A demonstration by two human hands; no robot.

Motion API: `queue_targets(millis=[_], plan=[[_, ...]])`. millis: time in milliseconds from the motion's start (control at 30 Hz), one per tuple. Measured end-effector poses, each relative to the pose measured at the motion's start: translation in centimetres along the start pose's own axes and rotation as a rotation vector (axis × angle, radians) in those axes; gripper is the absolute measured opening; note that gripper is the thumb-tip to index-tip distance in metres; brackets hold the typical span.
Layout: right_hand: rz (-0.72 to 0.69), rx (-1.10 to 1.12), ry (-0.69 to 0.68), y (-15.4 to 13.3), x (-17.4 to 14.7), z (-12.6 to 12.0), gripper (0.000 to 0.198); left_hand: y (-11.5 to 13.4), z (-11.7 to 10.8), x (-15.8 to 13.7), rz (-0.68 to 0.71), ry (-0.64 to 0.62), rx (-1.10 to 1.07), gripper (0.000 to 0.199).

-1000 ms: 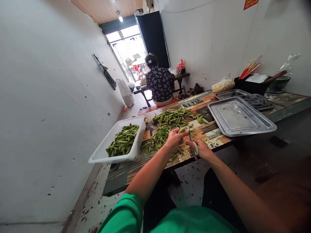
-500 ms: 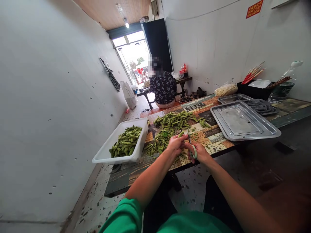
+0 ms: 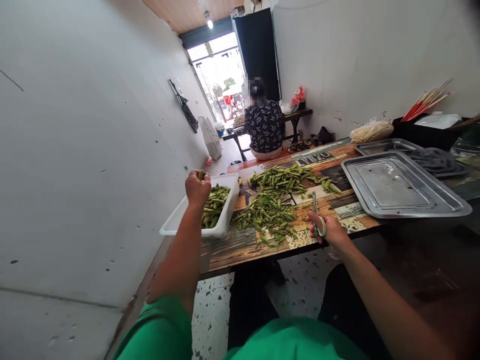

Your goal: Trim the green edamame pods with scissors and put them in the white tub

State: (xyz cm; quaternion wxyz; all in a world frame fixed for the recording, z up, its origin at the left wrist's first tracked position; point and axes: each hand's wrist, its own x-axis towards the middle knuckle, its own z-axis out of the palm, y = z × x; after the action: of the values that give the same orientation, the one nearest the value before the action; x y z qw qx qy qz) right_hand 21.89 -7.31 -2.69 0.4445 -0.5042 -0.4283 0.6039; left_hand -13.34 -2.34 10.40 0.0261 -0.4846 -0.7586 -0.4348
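Note:
Over the white plastic tub at the left is my left hand, its fingers closed around a green edamame pod. Inside the tub lies a heap of edamame pods, partly hidden by that hand and forearm. My right hand grips a pair of scissors by their pale green handles above the table's front edge, blades pointing away from me. Between the hands, a pile of whole pods sits toward the back, with trimmed stems and scraps spread nearer to me.
A metal tray rests at the right of the patterned table. Behind it are a second tray with dark cloth, a bagged pale bundle and a black box of skewers. A person sits farther off, back turned.
My left hand has moved left from beside the scissors to over the tub, carrying a pod. The right hand stays near the table edge with the scissors. The view has shifted somewhat.

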Motion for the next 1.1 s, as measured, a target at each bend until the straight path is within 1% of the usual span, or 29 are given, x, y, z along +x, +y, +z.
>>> queue_targets(millis=[33,67,100,133,167,200,267,300,333,400,467,533,633,733,800,967,1033,1100], plan=[[-0.003,-0.005,-0.008,0.0,0.0,0.0,0.04,-0.6,-0.6,0.7,0.029,-0.045,0.207,0.043],[-0.003,-0.012,-0.014,-0.1,0.0,0.1,0.04,-0.8,-0.7,0.9,0.071,-0.091,0.367,0.05],[0.002,-0.02,-0.019,-0.1,0.0,0.2,0.04,-0.7,-0.3,0.6,0.135,-0.131,0.463,0.054],[0.007,-0.025,-0.021,-0.1,0.0,0.3,0.04,-0.2,0.6,-0.1,0.229,-0.174,0.499,0.054],[0.011,-0.029,-0.019,-0.2,0.0,0.3,0.04,0.4,1.9,-1.1,0.35,-0.221,0.481,0.051],[0.014,-0.031,-0.02,-0.2,0.0,0.3,0.041,1.2,3.5,-2.3,0.469,-0.323,0.418,0.046],[0.017,-0.038,-0.03,-0.1,0.1,0.2,0.042,2.7,7.2,-4.8,0.688,-0.644,0.233,0.038],[0.019,-0.046,-0.038,0.0,0.1,0.1,0.042,3.4,9.0,-5.9,0.757,-0.763,0.156,0.034],[0.023,-0.056,-0.046,0.1,0.2,0.0,0.043,3.9,10.7,-6.8,0.778,-0.831,0.117,0.03],[0.032,-0.076,-0.054,0.2,0.3,-0.2,0.044,4.5,13.1,-7.8,0.759,-0.878,0.099,0.023],[0.037,-0.077,-0.062,0.3,0.3,-0.3,0.044,4.7,14.5,-8.0,0.716,-0.873,0.119,0.016],[0.036,-0.072,-0.073,0.2,0.2,-0.3,0.045,4.8,14.9,-7.6,0.701,-0.881,0.143,0.012],[0.022,-0.102,-0.093,0.1,-0.1,-0.3,0.043,4.8,14.8,-7.2,0.721,-0.882,0.167,0.008],[0.01,-0.156,-0.123,0.0,-0.2,-0.1,0.042,4.7,14.7,-7.7,0.675,-0.81,0.089,0.013],[0.016,-0.178,-0.157,-0.1,-0.2,0.0,0.042,4.6,14.5,-8.5,0.591,-0.812,-0.047,0.018],[0.043,-0.236,-0.234,-0.8,-0.5,0.5,0.043,5.1,14.0,-10.7,0.267,-0.937,-0.429,0.031],[0.04,-0.267,-0.243,-1.1,-0.6,0.9,0.043,5.5,13.6,-11.3,0.181,-0.998,-0.54,0.036],[0.043,-0.281,-0.248,-1.3,-0.7,1.2,0.043,5.8,13.3,-11.8,0.123,-1.043,-0.619,0.038]])
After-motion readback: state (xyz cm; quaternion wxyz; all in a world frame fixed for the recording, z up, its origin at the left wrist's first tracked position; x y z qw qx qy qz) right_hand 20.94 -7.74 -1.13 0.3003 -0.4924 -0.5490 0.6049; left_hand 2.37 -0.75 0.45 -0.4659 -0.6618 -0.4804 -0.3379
